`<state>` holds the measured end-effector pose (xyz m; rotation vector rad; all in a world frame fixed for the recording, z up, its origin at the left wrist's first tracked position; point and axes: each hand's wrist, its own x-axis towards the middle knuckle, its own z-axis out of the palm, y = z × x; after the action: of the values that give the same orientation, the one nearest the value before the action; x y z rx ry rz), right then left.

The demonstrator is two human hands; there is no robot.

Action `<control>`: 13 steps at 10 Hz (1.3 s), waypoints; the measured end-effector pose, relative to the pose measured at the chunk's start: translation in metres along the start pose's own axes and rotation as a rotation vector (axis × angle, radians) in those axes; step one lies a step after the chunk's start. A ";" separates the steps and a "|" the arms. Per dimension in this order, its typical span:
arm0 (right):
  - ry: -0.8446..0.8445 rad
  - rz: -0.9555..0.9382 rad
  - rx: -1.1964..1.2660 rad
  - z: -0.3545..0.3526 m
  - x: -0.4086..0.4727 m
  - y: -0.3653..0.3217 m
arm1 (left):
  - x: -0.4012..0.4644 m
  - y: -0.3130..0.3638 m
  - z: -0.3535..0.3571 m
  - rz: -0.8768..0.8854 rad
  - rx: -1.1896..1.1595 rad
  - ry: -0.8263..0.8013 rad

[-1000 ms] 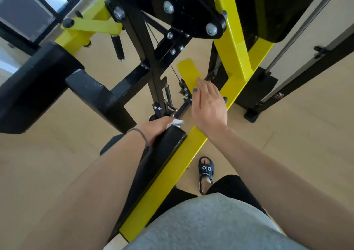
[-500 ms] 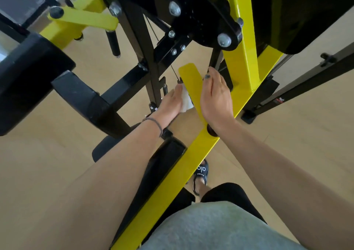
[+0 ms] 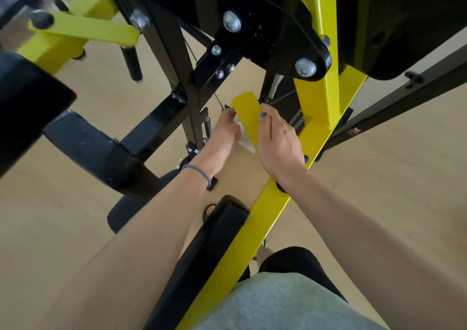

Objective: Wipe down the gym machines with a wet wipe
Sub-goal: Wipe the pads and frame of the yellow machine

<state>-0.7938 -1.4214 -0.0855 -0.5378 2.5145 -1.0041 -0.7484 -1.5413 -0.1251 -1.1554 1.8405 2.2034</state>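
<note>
Moved: left hand [image 3: 225,130] slid up yellow bar's [image 3: 246,112] left edge.
Left grip: pinched wet wipe [image 3: 245,141].
Right hand [image 3: 279,137]: fingers together, pressed on bar.

Gym: yellow-and-black weight machine frame [image 3: 316,97], black padded rests [image 3: 101,152], pale wood floor [image 3: 379,190].

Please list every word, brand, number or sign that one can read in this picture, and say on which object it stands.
No text can be read here.
Small red and white sticker on the dark frame bar at right: print too small and blurred to read.
Yellow beam, black pad, wet wipe: no lettering visible.
</note>
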 end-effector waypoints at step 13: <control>0.039 -0.163 -0.320 0.012 0.003 0.006 | -0.007 -0.048 -0.041 -0.037 1.005 -0.033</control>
<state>-0.7918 -1.4253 -0.0986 -0.8347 2.7191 -0.6706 -0.6998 -1.5602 -0.1621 -0.8702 2.3663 0.9461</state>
